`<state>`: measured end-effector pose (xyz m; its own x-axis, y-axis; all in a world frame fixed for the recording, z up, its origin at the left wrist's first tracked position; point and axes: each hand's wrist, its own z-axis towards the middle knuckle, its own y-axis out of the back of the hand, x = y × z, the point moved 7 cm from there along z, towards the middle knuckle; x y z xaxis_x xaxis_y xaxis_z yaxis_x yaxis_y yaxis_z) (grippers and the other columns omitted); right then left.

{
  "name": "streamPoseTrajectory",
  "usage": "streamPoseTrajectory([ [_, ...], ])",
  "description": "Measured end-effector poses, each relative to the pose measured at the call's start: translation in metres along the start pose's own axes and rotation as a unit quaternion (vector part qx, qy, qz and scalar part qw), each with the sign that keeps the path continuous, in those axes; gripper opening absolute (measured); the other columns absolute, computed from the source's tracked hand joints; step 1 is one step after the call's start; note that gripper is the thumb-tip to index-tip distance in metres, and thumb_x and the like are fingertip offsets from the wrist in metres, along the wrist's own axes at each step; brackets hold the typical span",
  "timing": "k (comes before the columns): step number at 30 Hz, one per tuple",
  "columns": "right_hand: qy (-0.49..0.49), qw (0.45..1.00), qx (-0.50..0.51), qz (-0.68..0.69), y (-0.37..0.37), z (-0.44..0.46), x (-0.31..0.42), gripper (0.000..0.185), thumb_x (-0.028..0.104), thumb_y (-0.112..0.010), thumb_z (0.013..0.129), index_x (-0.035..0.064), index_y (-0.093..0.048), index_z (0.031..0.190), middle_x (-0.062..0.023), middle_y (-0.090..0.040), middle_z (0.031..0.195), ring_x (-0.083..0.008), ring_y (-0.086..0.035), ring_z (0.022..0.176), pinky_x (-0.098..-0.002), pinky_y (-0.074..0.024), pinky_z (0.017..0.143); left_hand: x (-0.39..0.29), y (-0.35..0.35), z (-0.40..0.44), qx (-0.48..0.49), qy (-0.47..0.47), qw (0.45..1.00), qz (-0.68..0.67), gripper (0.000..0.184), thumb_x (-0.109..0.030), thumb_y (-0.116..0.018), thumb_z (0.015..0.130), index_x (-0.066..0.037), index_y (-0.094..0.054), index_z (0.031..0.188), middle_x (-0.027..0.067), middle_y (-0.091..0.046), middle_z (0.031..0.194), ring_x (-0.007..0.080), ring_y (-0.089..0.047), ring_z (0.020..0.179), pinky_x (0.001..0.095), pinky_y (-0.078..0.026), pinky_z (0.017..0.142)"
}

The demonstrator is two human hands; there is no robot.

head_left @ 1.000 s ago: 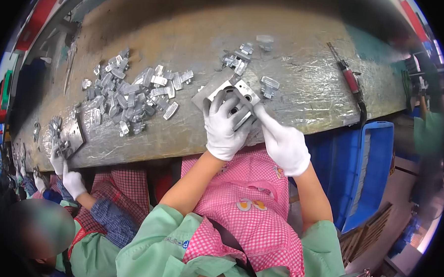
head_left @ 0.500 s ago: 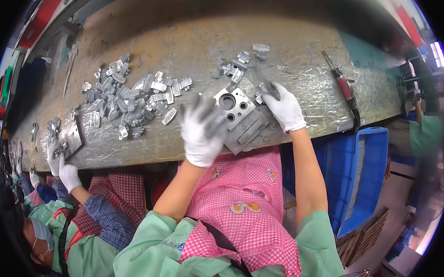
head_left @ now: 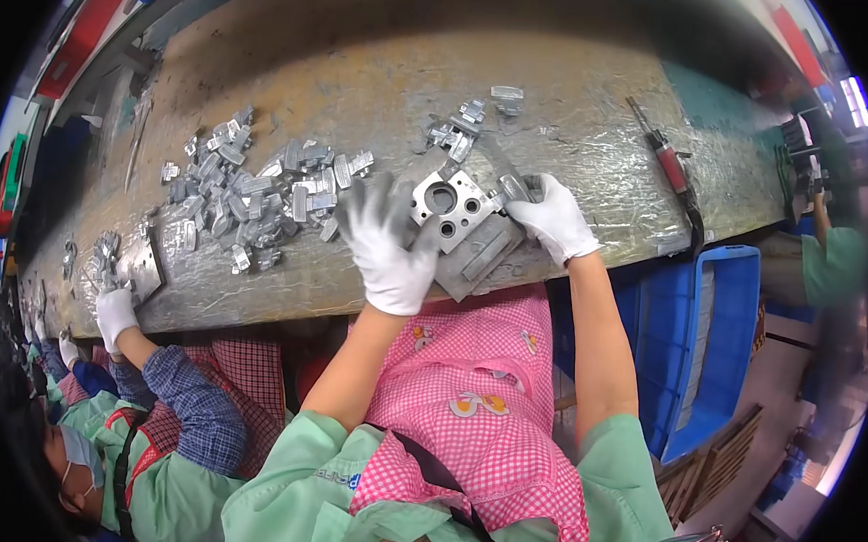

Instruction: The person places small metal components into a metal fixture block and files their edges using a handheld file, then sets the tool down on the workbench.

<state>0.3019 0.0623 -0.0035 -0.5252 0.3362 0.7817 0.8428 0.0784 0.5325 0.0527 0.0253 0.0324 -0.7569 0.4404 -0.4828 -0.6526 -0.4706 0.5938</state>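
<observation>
Workshop shelving and coloured bins surround a long workbench (head_left: 366,55) covered in creased, shiny film. Near the middle of its front edge lies a metal block (head_left: 459,217), its top showing 1 large round hole and 2 smaller holes. Between it and that edge a flat plate (head_left: 457,287) carries a dull bar (head_left: 493,249).

At the block's right corner, the right hand (head_left: 557,221) has its thumb and fingers closed on a grey metal piece (head_left: 513,187), which is beside the block rather than set on it. A blurred grey strip (head_left: 502,158) shows just beyond; whether it too is held, I cannot tell. On the block's other side, the left hand (head_left: 395,266) hovers with fingers spread wide, apparently holding nothing.

Toward the workbench's left end is a big heap of similar pieces (head_left: 235,204); a small cluster (head_left: 454,136) lies beyond the block, toward the far edge. I judge the batch to be partway through, with 1 piece in hand and many lying loose, but finished and unfinished pieces cannot be told apart.

Farther out, a red-handled tool (head_left: 671,170) lies toward the right end, and a blue crate (head_left: 718,409) stands below the front edge.
</observation>
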Motion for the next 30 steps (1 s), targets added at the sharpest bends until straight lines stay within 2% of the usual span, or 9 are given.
streamPoseTrajectory([
  [3,-0.109,0.975,-0.005,0.193,-0.001,-0.008,-0.002,0.046,0.016,-0.075,0.082,-0.0090,-0.064,0.120,-0.0094,-0.069,0.088,-0.0134,-0.062,0.067,-0.0290,-0.0522,0.060,-0.022,-0.004,0.001,0.031,-0.004,0.999,-0.013,0.067,-0.030,-0.080,0.081,-0.020,-0.051,0.141,0.0096,-0.049,0.145,0.0433,-0.041,0.138,0.0717,-0.028,0.110],
  [5,-0.143,0.951,0.011,0.272,0.007,-0.013,-0.011,0.040,0.014,-0.076,0.084,-0.0082,-0.064,0.116,-0.0052,-0.067,0.081,-0.0095,-0.058,0.063,-0.0267,-0.0463,0.053,-0.024,-0.005,0.003,0.039,-0.008,0.999,-0.023,0.068,-0.028,-0.081,0.079,-0.020,-0.051,0.140,0.0092,-0.050,0.144,0.0431,-0.042,0.137,0.0708,-0.028,0.109],
  [8,-0.023,0.970,-0.059,0.234,0.009,-0.025,0.007,0.032,0.016,-0.077,0.087,-0.0053,-0.065,0.107,-0.0032,-0.066,0.078,-0.0103,-0.056,0.059,-0.0266,-0.0477,0.056,-0.035,-0.007,0.005,0.044,-0.023,0.998,-0.028,0.070,-0.026,-0.085,0.075,-0.019,-0.052,0.137,0.0081,-0.053,0.139,0.0414,-0.045,0.133,0.0671,-0.032,0.104],
  [12,0.200,0.964,-0.152,-0.091,0.017,-0.072,0.071,0.019,0.019,-0.074,0.090,0.0088,-0.065,0.103,-0.0178,-0.070,0.075,-0.0372,-0.072,0.073,-0.0436,-0.0560,0.062,-0.056,-0.013,0.014,0.097,-0.027,0.994,-0.037,0.071,-0.031,-0.086,0.071,-0.017,-0.056,0.134,0.0095,-0.054,0.140,0.0410,-0.044,0.136,0.0709,-0.029,0.107],
  [14,0.278,0.940,-0.118,-0.160,0.013,-0.088,0.094,0.019,0.012,-0.076,0.088,0.0068,-0.067,0.103,-0.0163,-0.070,0.076,-0.0349,-0.071,0.067,-0.0376,-0.0551,0.059,-0.057,-0.019,0.017,0.149,0.003,0.988,-0.042,0.065,-0.022,-0.084,0.070,-0.018,-0.064,0.132,0.0091,-0.057,0.139,0.0423,-0.043,0.140,0.0671,-0.025,0.114],
  [18,0.276,0.942,-0.005,-0.191,-0.001,-0.099,0.101,0.019,0.010,-0.075,0.089,0.0073,-0.068,0.106,-0.0160,-0.073,0.081,-0.0329,-0.075,0.075,-0.0363,-0.0581,0.065,-0.053,-0.018,0.012,0.177,-0.008,0.981,-0.074,0.040,-0.020,-0.081,0.068,-0.024,-0.079,0.108,0.0059,-0.065,0.133,0.0426,-0.045,0.138,0.0650,-0.026,0.115],
  [24,0.143,0.985,-0.067,0.065,-0.004,-0.109,0.060,0.047,0.011,-0.066,0.096,0.0052,-0.058,0.143,-0.0234,-0.075,0.106,-0.0363,-0.076,0.094,-0.0377,-0.0593,0.079,-0.036,-0.006,-0.010,0.119,0.036,0.990,-0.059,0.037,-0.022,-0.085,0.071,-0.024,-0.077,0.108,0.0021,-0.065,0.135,0.0412,-0.047,0.136,0.0684,-0.023,0.116],
  [26,0.280,0.956,-0.089,0.012,-0.015,-0.122,0.062,0.045,0.007,-0.064,0.097,0.0068,-0.061,0.142,-0.0227,-0.075,0.099,-0.0354,-0.076,0.086,-0.0383,-0.0590,0.075,-0.036,-0.009,-0.011,0.125,0.044,0.990,-0.055,0.037,-0.020,-0.084,0.072,-0.024,-0.077,0.109,0.0031,-0.064,0.136,0.0427,-0.046,0.137,0.0694,-0.024,0.115],
  [30,0.220,0.969,-0.100,-0.053,-0.022,-0.139,0.058,0.047,0.004,-0.065,0.094,0.0137,-0.065,0.140,-0.0173,-0.067,0.070,-0.0323,-0.069,0.060,-0.0401,-0.0535,0.058,-0.030,-0.018,-0.010,0.158,0.048,0.983,-0.076,0.041,-0.022,-0.083,0.071,-0.024,-0.078,0.112,0.0043,-0.062,0.138,0.0464,-0.042,0.138,0.0708,-0.025,0.114],
])
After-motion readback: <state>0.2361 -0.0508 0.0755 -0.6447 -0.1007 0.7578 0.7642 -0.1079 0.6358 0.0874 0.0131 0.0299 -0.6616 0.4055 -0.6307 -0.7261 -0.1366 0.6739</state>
